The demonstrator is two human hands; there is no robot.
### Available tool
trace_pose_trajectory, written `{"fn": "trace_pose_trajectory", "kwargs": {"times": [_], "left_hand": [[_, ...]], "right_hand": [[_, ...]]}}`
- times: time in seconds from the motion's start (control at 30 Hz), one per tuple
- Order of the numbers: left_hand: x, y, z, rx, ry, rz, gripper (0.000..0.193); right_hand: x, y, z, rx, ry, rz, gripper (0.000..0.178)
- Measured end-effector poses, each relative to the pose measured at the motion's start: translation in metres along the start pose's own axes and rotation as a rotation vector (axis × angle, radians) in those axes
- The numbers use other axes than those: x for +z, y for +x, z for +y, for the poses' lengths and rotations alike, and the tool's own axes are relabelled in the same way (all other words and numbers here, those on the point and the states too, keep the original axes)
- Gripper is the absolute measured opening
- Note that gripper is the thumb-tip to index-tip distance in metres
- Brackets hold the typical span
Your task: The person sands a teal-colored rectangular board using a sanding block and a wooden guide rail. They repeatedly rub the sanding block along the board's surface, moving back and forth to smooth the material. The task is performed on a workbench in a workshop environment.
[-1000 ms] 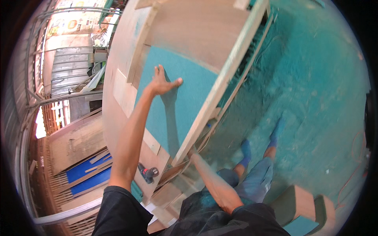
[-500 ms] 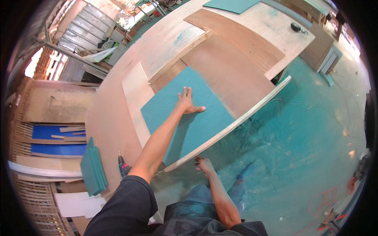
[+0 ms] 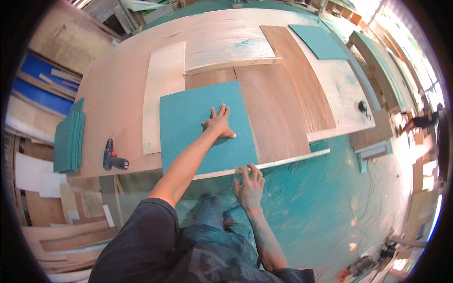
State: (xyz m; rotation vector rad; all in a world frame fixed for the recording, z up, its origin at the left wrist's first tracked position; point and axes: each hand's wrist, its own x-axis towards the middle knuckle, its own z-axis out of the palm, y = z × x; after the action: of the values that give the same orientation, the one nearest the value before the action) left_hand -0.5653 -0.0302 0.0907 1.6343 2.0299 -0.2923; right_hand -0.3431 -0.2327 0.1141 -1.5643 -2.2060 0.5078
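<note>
A square teal panel (image 3: 198, 111) lies on a brown wooden board (image 3: 276, 106) at the table's front edge. My left hand (image 3: 219, 125) rests on it with the fingers spread, palm down. A pale wooden strip (image 3: 292, 159) runs along the near edge of the panel and board. Just in front of that strip is my right hand (image 3: 250, 188), its fingers apart and slightly bent, holding nothing. The fingertips come up to the strip; whether they touch it I cannot tell. Along the board's far edge lies a second wooden strip (image 3: 231, 65).
A cordless drill (image 3: 112, 156) lies on the table (image 3: 115, 94) to the left, beside a stack of teal panels (image 3: 71, 139). Another teal panel (image 3: 318, 42) is at the far right, and a small black object (image 3: 363, 107) sits near the right corner. Someone (image 3: 422, 120) is off to the far right.
The view has turned, so the table now looks more level. My right hand has risen to the near strip and its fingers have opened. My left hand stays on the teal panel.
</note>
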Motion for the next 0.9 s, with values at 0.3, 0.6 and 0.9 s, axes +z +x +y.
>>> {"fn": "trace_pose_trajectory", "kwargs": {"times": [0.3, 0.6, 0.9], "left_hand": [[0.005, -0.007, 0.000, 0.019, -0.058, 0.078, 0.136], [-0.020, 0.031, -0.017, 0.024, -0.053, 0.098, 0.135], [-0.057, 0.093, -0.040, 0.031, 0.002, 0.108, 0.137]], "right_hand": [[0.063, 0.027, 0.001, -0.378, -0.067, -0.116, 0.058], [0.069, 0.077, -0.012, -0.326, 0.045, -0.115, 0.046], [0.082, 0.148, -0.023, -0.319, 0.046, -0.173, 0.039]]}}
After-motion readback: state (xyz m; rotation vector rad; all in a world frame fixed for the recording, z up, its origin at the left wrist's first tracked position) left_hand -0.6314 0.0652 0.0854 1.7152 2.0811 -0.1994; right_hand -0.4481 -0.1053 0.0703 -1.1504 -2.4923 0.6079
